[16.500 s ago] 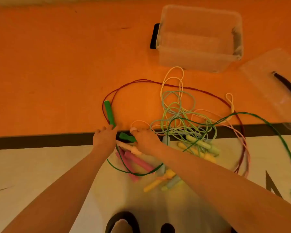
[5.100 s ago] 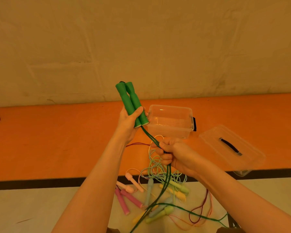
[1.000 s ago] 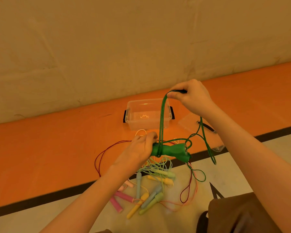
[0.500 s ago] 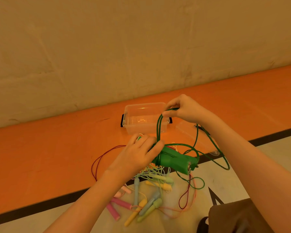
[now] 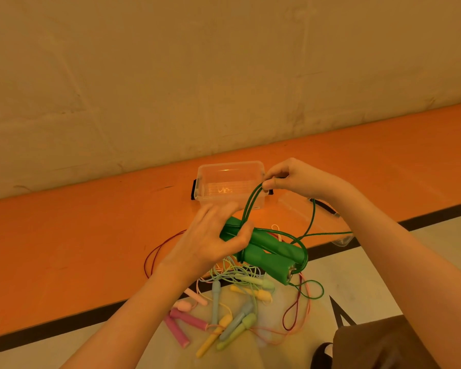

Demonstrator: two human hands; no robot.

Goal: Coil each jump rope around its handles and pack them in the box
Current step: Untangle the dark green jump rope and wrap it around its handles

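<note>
Compared with a second ago, the right hand [image 5: 301, 179] has dropped lower, pinching the green rope [image 5: 250, 201] just above the green handles [image 5: 269, 251], which the left hand [image 5: 213, 241] clasps over the floor's orange strip. Another turn looks laid, yet slack dangles, so coiling seems unfinished and the box [image 5: 230, 182] near the wall waits empty.

place: gym or sports hall, likely
floor [image 5: 64, 235]: orange court surface, black boundary line [image 5: 437, 213], pale zone nearer the camera
wall [image 5: 171, 75]: plain painted blocks
gear: jump ropes [image 5: 232, 310] heaped on the floor
</note>
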